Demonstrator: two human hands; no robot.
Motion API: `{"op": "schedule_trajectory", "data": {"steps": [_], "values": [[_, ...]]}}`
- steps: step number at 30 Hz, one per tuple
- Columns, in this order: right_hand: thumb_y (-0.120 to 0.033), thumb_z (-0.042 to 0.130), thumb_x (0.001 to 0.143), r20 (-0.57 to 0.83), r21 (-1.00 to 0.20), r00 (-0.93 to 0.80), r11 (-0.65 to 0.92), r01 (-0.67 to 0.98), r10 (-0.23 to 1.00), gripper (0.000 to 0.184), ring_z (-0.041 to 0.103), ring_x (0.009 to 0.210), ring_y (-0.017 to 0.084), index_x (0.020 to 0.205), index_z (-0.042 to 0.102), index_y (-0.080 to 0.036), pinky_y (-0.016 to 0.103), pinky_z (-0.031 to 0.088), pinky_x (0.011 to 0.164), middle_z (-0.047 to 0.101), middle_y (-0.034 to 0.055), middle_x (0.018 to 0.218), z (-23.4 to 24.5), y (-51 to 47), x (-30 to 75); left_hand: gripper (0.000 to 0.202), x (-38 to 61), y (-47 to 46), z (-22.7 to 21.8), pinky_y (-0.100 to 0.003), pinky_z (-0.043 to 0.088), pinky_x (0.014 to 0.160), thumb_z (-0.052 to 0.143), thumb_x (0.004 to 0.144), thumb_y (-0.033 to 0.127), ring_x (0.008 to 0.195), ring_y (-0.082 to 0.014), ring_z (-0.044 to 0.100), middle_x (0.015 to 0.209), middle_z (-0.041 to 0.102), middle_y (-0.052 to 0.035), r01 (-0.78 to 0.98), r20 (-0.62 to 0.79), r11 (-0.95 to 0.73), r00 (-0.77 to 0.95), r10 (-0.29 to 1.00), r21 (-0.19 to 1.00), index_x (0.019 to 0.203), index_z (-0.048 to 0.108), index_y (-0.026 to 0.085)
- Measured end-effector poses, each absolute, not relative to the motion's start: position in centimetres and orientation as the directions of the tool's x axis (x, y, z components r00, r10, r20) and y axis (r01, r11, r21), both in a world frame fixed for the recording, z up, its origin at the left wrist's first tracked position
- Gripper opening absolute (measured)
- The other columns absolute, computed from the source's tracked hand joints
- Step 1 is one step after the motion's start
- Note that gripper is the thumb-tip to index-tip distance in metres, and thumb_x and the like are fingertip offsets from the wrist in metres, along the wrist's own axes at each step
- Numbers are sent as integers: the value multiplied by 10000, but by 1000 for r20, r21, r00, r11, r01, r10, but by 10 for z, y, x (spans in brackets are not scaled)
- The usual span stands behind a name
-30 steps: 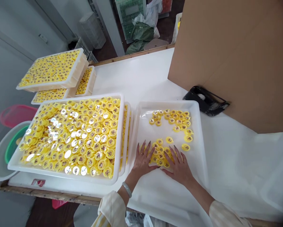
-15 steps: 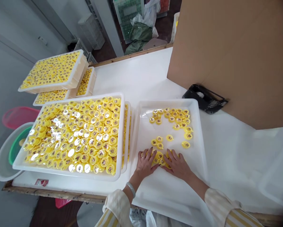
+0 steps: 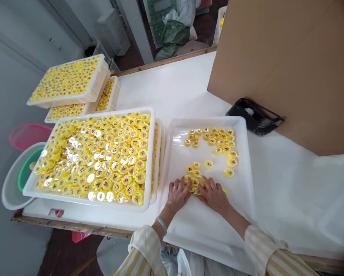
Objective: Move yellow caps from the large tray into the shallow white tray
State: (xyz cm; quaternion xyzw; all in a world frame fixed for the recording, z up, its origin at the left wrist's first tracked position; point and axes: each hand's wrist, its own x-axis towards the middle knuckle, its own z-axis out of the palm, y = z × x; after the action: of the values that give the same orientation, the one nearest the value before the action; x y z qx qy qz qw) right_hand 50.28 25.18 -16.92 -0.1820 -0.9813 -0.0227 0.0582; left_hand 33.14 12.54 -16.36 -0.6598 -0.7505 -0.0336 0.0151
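Note:
Small yellow round pieces with a printed picture [image 3: 195,182] lie gathered between my hands in a shallow white tray [image 3: 177,226]. On the left of this cluster my left hand [image 3: 177,194] rests with fingers spread, its fingertips touching the pieces. From the other side my right hand [image 3: 214,196] reaches over several of them, fingers apart and partly covering them. One piece [image 3: 224,191] shows just beyond the right hand. More pieces [image 3: 218,137] are scattered in the tray's far part, and a single piece [image 3: 228,172] sits toward its right side.
A large white tray full of yellow pieces [image 3: 102,157] stands to the left, on other trays. Behind it is another filled stack [image 3: 68,80]. A black tape dispenser [image 3: 255,117] stands by a big cardboard box [image 3: 287,69]. Basins [image 3: 9,188] sit at far left.
The view has shifted slightly. My hands have moved a little over the cluster, and a piece now shows beside the right hand. Both hands stay on the pieces.

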Motion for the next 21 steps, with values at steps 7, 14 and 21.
{"op": "schedule_trajectory", "data": {"steps": [7,14,21], "values": [[-474,544,913,128,30,-936,942,335,328,307,485,1118,348,1107,641,-257,385,349,707,597,158,1299,-168,245,519,359,338,119,-164,-368,436,766,578,886,463,1045,-274,546,1257,591,-93,996,32,75,-77,997,39,1215,581,320],[-411,590,893,135,26,-944,951,308,301,282,482,1116,326,1137,631,-276,358,364,700,589,128,1304,-172,243,514,335,337,124,-167,-336,466,751,579,891,428,1056,-256,547,1230,585,-105,995,-13,88,-88,996,55,1178,577,256],[-479,594,883,163,37,-946,957,288,279,314,480,1118,334,1129,637,-288,345,353,670,603,126,1289,-177,243,514,316,338,117,-161,-333,477,718,598,885,404,1031,-259,564,1204,589,-117,988,-40,136,-133,990,75,1142,582,221]]}}
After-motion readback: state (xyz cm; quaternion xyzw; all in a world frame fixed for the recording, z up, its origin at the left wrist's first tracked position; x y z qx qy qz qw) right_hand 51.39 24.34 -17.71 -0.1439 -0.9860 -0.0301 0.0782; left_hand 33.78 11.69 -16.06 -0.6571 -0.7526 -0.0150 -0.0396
